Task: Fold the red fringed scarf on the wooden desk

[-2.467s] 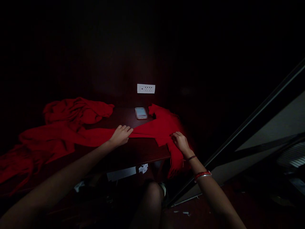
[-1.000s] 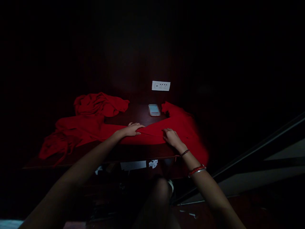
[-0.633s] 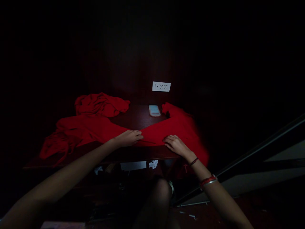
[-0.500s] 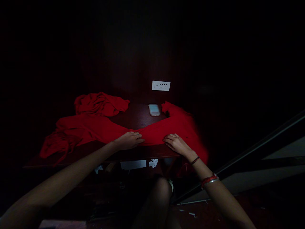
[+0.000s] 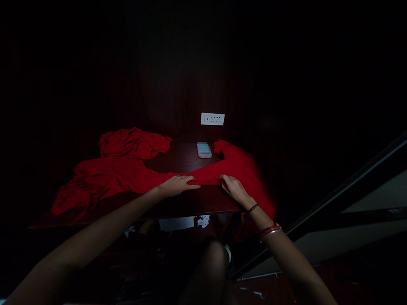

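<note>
and here are both hands at the red cloth [image 5: 208,176], which runs between them in a narrow band near the front of the table [image 5: 190,203]. the left hand [image 5: 178,185] is on the band's near side, partly open: fingers laid out over the cloth and pointing toward the right hand [image 5: 233,187], thumb stretched out apart from them over the bare wood. whether it pinches any fabric, i can't tell. over to the right hand, fingers bent, tips at the front edge of the cloth; how tightly they close on it is hidden. the hands are apart, a short stretch of red between them. out past the left hand the cloth widens and wrinkles toward the table's left end, with a loose strip [image 5: 79,217] at the front. past the right hand it spreads wide, up toward the back and down over the right side. behind the left part sits a crumpled red heap [image 5: 130,144]; whether it joins the cloth, i can't say. at the back, a small pixelated item [image 5: 204,150] lies beyond the band, just beside the cloth's back right corner, and a white socket [image 5: 213,119] is on the dark wall above. below the tabletop, a pale sheet [image 5: 176,223] is next to crumpled paper [image 5: 203,221], with a knee [image 5: 215,254] lower down.
</note>
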`<action>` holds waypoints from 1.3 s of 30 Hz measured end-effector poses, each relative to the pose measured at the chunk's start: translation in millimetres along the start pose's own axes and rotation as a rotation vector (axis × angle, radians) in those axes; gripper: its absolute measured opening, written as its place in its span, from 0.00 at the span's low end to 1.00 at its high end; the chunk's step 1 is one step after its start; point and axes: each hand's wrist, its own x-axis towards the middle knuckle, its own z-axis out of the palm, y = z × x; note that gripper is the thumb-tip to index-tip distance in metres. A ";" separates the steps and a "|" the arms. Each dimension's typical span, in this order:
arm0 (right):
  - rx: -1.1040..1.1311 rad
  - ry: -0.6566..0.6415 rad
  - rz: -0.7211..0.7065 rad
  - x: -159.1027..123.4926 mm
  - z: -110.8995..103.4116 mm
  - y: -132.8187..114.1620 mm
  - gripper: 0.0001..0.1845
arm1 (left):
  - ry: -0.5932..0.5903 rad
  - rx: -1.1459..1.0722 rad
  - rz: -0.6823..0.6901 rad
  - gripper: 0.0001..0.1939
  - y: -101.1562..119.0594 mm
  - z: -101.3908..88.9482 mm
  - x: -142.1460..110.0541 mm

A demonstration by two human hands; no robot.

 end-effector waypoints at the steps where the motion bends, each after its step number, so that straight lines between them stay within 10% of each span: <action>1: 0.045 0.023 0.023 0.9 1.5 0.7 0.10 | 0.009 -0.006 -0.006 0.24 2.0 0.5 3.1; 9: 0.076 0.028 0.028 -7.2 -0.2 4.5 0.08 | 0.096 -0.074 -0.152 0.15 18.9 12.5 36.8; 23: -0.246 -0.068 -0.018 -29.4 -14.0 29.5 0.12 | 0.059 0.014 -0.090 0.07 18.9 16.9 26.4; 39: -0.276 -0.247 0.103 -18.9 -36.1 9.5 0.10 | 0.020 -0.015 -0.102 0.09 -25.5 -15.0 -46.6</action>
